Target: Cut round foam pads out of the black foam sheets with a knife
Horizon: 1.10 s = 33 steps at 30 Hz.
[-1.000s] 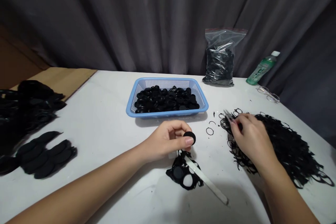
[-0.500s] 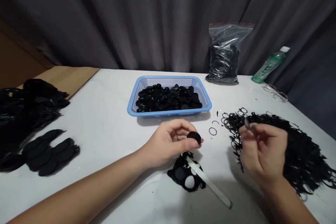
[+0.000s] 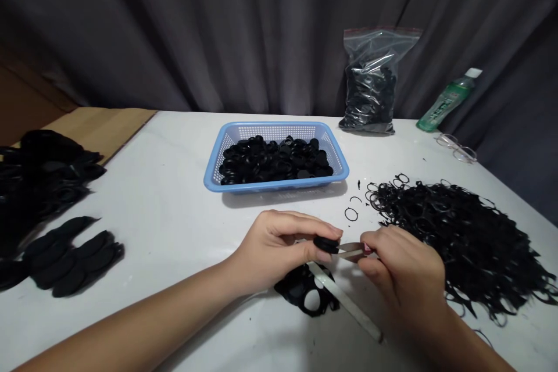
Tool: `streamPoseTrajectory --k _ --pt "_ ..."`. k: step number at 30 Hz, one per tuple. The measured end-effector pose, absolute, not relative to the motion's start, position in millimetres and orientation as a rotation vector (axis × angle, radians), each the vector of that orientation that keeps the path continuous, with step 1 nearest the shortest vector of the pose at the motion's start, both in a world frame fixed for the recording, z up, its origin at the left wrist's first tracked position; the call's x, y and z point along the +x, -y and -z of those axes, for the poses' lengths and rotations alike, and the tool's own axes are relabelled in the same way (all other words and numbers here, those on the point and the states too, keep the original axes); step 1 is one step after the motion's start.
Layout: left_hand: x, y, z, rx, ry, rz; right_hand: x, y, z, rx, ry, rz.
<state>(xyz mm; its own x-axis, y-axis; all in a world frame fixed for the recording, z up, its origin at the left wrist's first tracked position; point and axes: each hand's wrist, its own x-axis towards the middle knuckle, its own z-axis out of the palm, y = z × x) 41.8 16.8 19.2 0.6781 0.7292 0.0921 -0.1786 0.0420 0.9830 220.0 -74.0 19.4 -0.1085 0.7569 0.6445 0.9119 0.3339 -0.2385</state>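
Note:
My left hand (image 3: 279, 250) pinches a small round black piece (image 3: 326, 244) between thumb and fingers, near the middle of the view. The fingers of my right hand (image 3: 403, 270) are closed around a pair of metal tweezers (image 3: 351, 249), whose tips touch the right edge of the round piece. Below my hands, a flat black sheet with round holes (image 3: 305, 296) lies on the table, partly hidden by my left hand. A pale flat strip (image 3: 349, 305) rests across that sheet and points down to the right.
A blue basket (image 3: 279, 187) of black round parts stands behind my hands. Black ring scraps (image 3: 471, 244) are heaped right, black pieces (image 3: 74, 256) left. Farther back are a filled plastic bag (image 3: 370, 93), a green bottle (image 3: 449, 102) and glasses (image 3: 464, 154).
My right hand has come left from over the scrap heap, bringing the tweezers to the round piece. My left hand has tilted the piece edge-on, and the view has shifted slightly.

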Motion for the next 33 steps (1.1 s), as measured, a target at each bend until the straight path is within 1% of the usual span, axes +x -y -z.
streamPoseTrajectory --k 9,33 --pt "42.1 -16.5 -19.0 1.422 -0.499 -0.762 219.6 77.6 -8.3 -1.522 1.864 0.306" --pt "41.3 -13.9 -19.8 1.433 -0.472 -0.765 224.5 77.4 -7.9 -1.52 1.885 0.321"
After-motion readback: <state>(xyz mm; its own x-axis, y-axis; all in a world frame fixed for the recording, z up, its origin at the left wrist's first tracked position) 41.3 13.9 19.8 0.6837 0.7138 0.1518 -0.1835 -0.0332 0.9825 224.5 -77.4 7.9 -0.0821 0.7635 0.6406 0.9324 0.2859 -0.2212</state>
